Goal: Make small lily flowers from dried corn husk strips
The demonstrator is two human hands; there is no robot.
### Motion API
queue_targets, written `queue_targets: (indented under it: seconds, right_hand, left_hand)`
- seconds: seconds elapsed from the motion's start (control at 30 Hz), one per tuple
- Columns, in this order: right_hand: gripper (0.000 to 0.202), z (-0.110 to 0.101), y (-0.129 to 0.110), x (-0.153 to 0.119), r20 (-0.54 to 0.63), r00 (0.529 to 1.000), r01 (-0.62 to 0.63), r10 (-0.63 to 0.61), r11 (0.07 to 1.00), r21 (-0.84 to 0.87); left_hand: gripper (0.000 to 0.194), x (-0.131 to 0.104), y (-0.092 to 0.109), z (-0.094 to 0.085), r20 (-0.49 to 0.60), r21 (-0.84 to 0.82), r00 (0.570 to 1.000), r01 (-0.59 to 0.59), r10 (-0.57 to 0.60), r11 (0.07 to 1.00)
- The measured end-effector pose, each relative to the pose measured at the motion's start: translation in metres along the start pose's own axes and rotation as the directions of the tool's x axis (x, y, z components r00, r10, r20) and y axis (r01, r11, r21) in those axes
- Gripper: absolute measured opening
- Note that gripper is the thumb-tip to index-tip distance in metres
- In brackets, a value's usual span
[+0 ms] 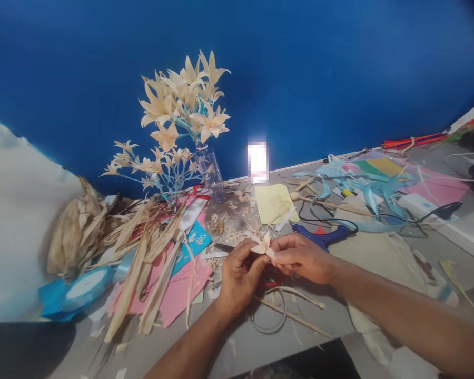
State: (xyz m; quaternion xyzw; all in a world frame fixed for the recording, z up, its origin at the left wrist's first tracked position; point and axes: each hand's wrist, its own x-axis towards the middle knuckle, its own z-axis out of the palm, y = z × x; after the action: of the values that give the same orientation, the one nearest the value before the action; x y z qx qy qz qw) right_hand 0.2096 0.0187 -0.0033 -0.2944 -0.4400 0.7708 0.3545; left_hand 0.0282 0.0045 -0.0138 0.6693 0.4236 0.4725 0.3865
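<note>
A small cream flower (264,246) with pointed petals, seemingly of dried husk, is held between my two hands above the table. My left hand (240,271) pinches it from the left and below with thumb and fingers. From the right, my right hand (300,257) has its thumb and fingertips closed on a petal at the flower's edge. Just beyond the right hand lies a blue glue gun (324,237) with a black cord. Partly hidden under my hands are red-handled scissors (274,282). A thin stick (296,317) and a pale ring (266,330) lie nearer to me.
Cream flowers (185,100) stand in a clear bottle (209,171) by the blue wall. Dried husks (142,263), pink paper (181,300) and a blue ribbon roll (87,287) spread leftward. At right are blue ribbons (371,200), cloth (383,258) and a white power strip (438,216).
</note>
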Motion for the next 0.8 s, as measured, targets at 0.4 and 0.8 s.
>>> queue_targets:
  seconds: [0.4, 0.8]
  right_hand:
    - [0.037, -0.009, 0.000, 0.000, -0.001, 0.999, 0.038, -0.038, 0.997, -0.065]
    - [0.034, -0.005, 0.000, -0.001, -0.139, 0.986, 0.061, -0.091, 0.977, -0.205]
  left_hand:
    - [0.020, -0.001, 0.000, 0.001, -0.014, -0.061, 1.000, 0.027, -0.028, 0.998]
    - [0.022, 0.001, -0.013, -0.001, 0.071, -0.441, 0.932, 0.349, -0.356, 0.827]
